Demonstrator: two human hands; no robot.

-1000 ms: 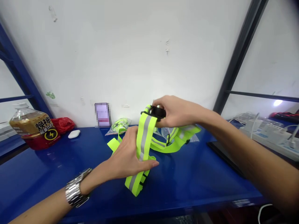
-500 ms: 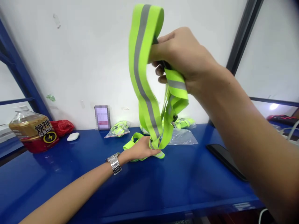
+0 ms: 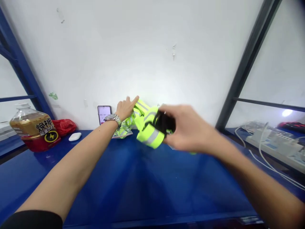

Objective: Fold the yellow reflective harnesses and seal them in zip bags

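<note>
A neon-yellow reflective strap with grey stripes and a black buckle hangs bunched just above the blue shelf. My right hand is closed on its buckle end, blurred by motion. My left hand, with a metal watch on the wrist, reaches to the back by the wall and rests on the strap's far end, fingers extended. A clear bag with another yellow strap lies under my left wrist.
A phone leans on the wall. At far left stand a tea bottle, a red bag and a white case. A power strip with cables lies on the right. A black post rises at right.
My right hand has dropped from high up to just above the shelf, bunching the strap. My left hand has moved from the shelf surface back toward the wall.
</note>
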